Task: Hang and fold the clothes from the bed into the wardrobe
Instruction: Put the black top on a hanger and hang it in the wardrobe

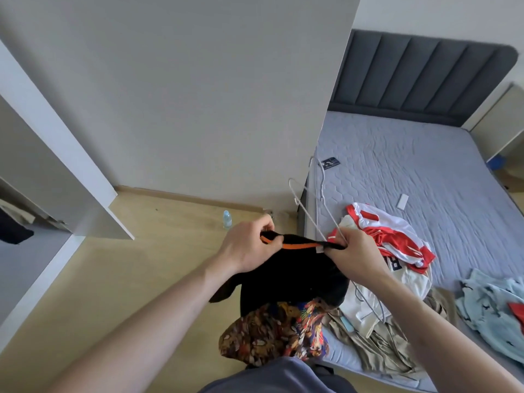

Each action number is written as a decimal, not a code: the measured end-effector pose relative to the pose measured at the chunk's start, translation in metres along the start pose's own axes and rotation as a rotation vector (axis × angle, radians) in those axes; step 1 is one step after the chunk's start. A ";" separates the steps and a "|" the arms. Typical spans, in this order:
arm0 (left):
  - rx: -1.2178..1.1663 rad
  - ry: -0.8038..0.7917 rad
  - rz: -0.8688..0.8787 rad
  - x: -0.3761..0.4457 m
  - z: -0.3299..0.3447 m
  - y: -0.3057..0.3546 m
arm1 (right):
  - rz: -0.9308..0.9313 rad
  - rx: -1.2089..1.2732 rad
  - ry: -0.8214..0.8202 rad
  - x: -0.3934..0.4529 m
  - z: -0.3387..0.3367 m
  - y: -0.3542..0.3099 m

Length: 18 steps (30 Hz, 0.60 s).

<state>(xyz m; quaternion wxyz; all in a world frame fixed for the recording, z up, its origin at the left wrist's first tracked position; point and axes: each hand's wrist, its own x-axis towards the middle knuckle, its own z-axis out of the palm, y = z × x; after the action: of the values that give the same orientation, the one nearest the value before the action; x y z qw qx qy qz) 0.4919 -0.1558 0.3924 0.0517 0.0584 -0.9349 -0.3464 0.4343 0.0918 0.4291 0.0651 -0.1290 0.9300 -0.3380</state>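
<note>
Pale wall (181, 89), light wooden floor (119, 279), dark grey padded headboard (419, 72).

Hardly any lettering is showing in this room.

Just past the fingers of the right hand (358, 258), dark block letters are peeking out on a cream garment (408, 279) lying under the red and white jersey (391, 231); only what looks like an "R" is showing, and the rest is tucked under folds. A small white tag (320, 249) is hanging at the black garment's (292, 279) orange-trimmed collar, right at those fingertips, too small to read. Farther off on the bed (425, 165), a dark card (330, 162) is bearing a blurred white mark.
</note>
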 end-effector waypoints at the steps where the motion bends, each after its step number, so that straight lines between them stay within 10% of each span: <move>1: 0.036 -0.034 0.045 -0.003 -0.004 -0.002 | 0.000 0.029 0.017 0.001 -0.001 -0.001; 6: 0.214 -0.116 0.076 -0.010 -0.026 -0.028 | 0.029 0.170 -0.005 0.005 -0.003 -0.007; 11: -0.080 -0.094 -0.394 -0.016 -0.041 -0.054 | -0.005 0.195 -0.080 0.016 -0.005 -0.016; 18: -0.366 -0.275 -0.353 -0.018 -0.058 -0.044 | 0.039 0.109 -0.160 0.037 -0.003 -0.023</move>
<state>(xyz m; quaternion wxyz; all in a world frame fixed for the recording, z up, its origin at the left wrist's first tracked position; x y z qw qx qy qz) 0.5208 -0.2237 0.4069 -0.1268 0.1625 -0.8303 -0.5177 0.4031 0.0661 0.4447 0.1527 -0.1337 0.9043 -0.3755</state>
